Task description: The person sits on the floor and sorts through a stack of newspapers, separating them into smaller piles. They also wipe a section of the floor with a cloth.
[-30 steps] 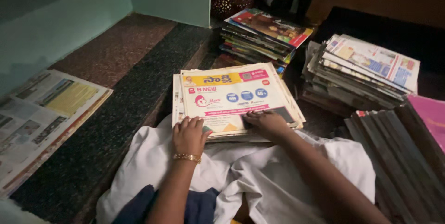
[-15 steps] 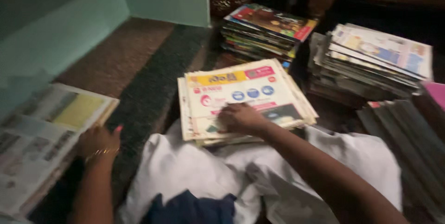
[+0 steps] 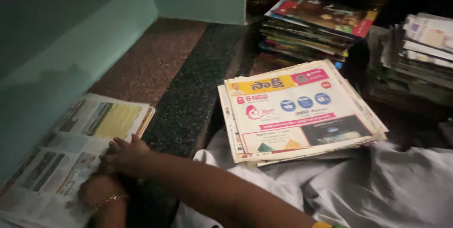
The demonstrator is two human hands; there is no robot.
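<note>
My right hand [image 3: 125, 155] reaches across my body and rests on the near right edge of a flat pile of newspapers [image 3: 80, 148] on the left, its fingers lying on the top sheet. My left hand [image 3: 94, 191], a gold bangle on its wrist, lies just below it on the same pile, in deep shadow, so its grip is unclear. In front of my lap sits a second pile of folded newspapers [image 3: 297, 110] with a yellow and pink top page; no hand touches it.
A stack of colourful magazines [image 3: 316, 25] stands behind the middle pile, and another newspaper stack [image 3: 420, 53] is at the right. A teal wall [image 3: 71, 44] runs along the left. White cloth [image 3: 377, 185] covers my lap. A dark stone step [image 3: 188, 100] separates the piles.
Both hands have left the middle pile. The left hand went to the left pile first, then the right followed across. The view has swung to the left.
</note>
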